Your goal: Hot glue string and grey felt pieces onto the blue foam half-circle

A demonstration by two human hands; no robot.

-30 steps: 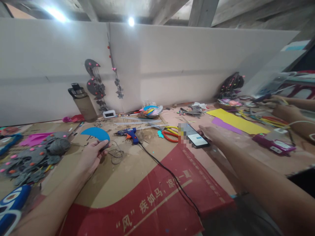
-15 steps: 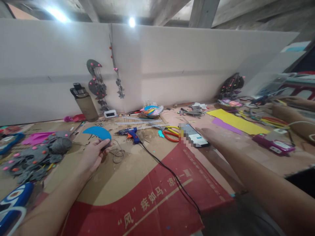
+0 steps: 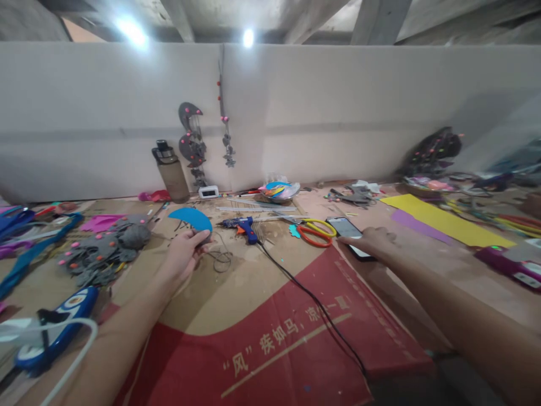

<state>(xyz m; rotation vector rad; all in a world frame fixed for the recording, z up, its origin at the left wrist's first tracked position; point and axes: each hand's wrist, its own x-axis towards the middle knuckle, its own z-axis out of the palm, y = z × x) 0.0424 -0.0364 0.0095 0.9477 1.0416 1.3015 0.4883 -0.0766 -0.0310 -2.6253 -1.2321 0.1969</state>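
Now left hand (image 3: 183, 256) clamps its grip on the blue half-disc (image 3: 190, 218); right hand (image 3: 372, 241), grip apart, rests on the phone (image 3: 344, 227)

2 hands on the surface (image 3: 220, 299): left hand (image 3: 181, 256), right hand (image 3: 369, 241). 1 blue half-disc (image 3: 190, 219), 1 phone (image 3: 344, 227), 1 glue gun (image 3: 242, 225) w/ 1 black cord (image 3: 313, 299). 2 prs scissors: yellow scissors (image 3: 324, 226) & orange scissors (image 3: 310, 238). 1 water bottle (image 3: 171, 173), 1 small white clock (image 3: 208, 192), 1 bowl (image 3: 296, 189) of scraps. 2 wall hangings: moon mobile (image 3: 190, 141), bead string (image 3: 226, 135). 2 ceiling lamps: bigger lamp (image 3: 131, 28), smaller lamp (image 3: 248, 38). 3 flat sheets: yellow sheet (image 3: 443, 221), purple sheet (image 3: 412, 221), pink sheet (image 3: 99, 221). 1 heap of grey felt shapes (image 3: 101, 256), pcs too jumbled for a no. 1 blue-and-white gadget (image 3: 67, 316) at near left edge, w/ 1 white cable (image 3: 76, 344).
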